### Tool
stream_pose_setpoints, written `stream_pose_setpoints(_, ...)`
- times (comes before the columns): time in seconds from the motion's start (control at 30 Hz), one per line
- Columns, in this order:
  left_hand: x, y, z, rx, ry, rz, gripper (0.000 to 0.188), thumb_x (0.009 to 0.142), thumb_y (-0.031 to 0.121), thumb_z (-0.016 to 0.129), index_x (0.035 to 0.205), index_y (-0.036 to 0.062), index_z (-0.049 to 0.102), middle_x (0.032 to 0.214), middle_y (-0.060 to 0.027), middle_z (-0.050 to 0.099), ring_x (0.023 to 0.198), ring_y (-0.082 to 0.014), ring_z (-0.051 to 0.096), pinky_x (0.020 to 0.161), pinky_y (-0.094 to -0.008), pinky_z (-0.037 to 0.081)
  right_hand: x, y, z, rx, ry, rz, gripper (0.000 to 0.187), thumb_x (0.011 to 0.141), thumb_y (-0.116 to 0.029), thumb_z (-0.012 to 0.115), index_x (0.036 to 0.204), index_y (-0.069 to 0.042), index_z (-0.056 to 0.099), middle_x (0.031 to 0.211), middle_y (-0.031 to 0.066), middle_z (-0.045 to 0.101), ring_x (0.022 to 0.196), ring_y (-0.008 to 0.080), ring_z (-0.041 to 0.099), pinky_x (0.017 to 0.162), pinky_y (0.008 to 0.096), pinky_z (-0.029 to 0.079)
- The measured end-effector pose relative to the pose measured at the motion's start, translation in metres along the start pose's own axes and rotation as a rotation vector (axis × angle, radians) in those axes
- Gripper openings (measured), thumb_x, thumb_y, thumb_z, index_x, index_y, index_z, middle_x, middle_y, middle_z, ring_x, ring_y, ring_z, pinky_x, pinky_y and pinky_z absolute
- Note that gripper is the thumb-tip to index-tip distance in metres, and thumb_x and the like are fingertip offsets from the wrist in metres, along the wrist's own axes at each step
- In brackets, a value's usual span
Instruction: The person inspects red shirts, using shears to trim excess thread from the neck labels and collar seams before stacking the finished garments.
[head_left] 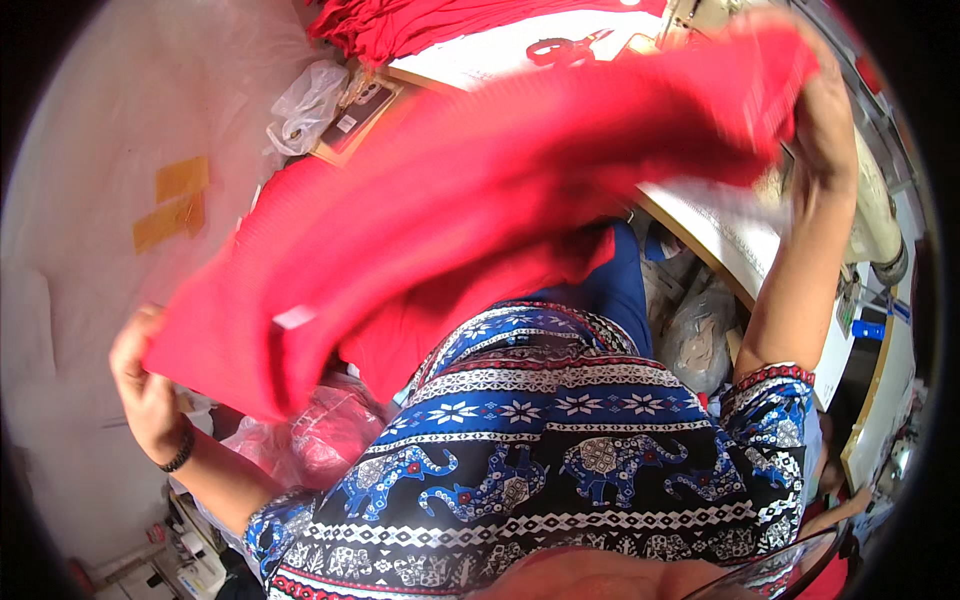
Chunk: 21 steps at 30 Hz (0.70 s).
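A red knit-looking garment [430, 200] is stretched across the view between my two hands, blurred by motion. At its lower left end my left hand [140, 375] is closed on the cloth's edge. My right hand [825, 120], raised at the upper right, grips the opposite end, its fingers partly smeared and hidden by the cloth. A small white label [294, 317] shows on the fabric near the left end. More red cloth hangs over my lap below it.
Behind the garment, a white table [470, 55] bears a heap of red cloth [480, 18] and red-handled scissors [560, 50]. A white plastic bag [308, 105] and dark box [362, 112] lie left of it. A sewing machine [875, 215] stands right. Bagged red cloth [335, 435] sits lower left.
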<state>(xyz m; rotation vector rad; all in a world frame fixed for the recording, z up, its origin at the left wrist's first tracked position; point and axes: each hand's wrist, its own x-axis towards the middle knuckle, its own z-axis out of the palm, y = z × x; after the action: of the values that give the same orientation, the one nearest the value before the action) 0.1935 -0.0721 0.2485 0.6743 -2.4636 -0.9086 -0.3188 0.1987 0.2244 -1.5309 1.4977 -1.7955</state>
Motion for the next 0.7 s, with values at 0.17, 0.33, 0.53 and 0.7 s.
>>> stream_pose_setpoints(0.17, 0.001, -0.004, 0.047, -0.099, -0.511, -0.479, 0.035, 0.066, 0.004, 0.054, 0.099, -0.0076, 0.061, 0.072, -0.0089, 0.062, 0.061, -0.0134, 0.058, 0.055, -0.0259, 0.046, -0.002, 0.04, 0.007, -0.547, -0.369, 0.125, 0.02, 0.087, -0.009, 0.058, 0.1, 0.003, 0.066, 0.097, 0.0107, 0.068, 0.097, 0.0208, 0.065, 0.088, 0.0321, 0.049)
stream_pose_setpoints(0.33, -0.006, -0.07, 0.143, 0.821, -0.677, -0.492, 0.083, 0.075, 0.01, 0.068, 0.147, 0.01, 0.027, 0.142, -0.0185, 0.043, 0.122, -0.0341, 0.052, 0.098, -0.0429, 0.047, -0.057, 0.116, 0.109, -0.89, -0.32, 0.033, 0.039, 0.086, -0.006, 0.06, 0.124, -0.006, 0.055, 0.12, 0.017, 0.059, 0.112, 0.0322, 0.057, 0.096, 0.0398, 0.047)
stream_pose_setpoints(0.53, -0.041, -0.069, 0.228, 0.576, -1.23, -0.416, 0.086, 0.075, 0.031, 0.072, 0.145, 0.0036, 0.029, 0.126, -0.0227, 0.057, 0.115, -0.0367, 0.056, 0.098, -0.0414, 0.046, -0.157, 0.198, 0.158, -0.865, -0.642, 0.386, 0.052, 0.094, -0.033, 0.055, 0.136, -0.004, 0.046, 0.144, 0.0202, 0.04, 0.132, 0.04, 0.039, 0.11, 0.0422, 0.033)
stream_pose_setpoints(0.7, -0.01, -0.117, 0.19, -0.046, -1.152, -0.66, 0.048, 0.084, 0.044, 0.068, 0.11, 0.0034, 0.065, 0.096, -0.0103, 0.068, 0.088, -0.0203, 0.066, 0.077, -0.0346, 0.052, -0.236, 0.265, 0.078, -0.93, -0.364, 0.49, 0.052, 0.089, -0.019, 0.06, 0.137, -0.006, 0.046, 0.145, 0.0236, 0.037, 0.132, 0.0416, 0.038, 0.109, 0.0432, 0.033)
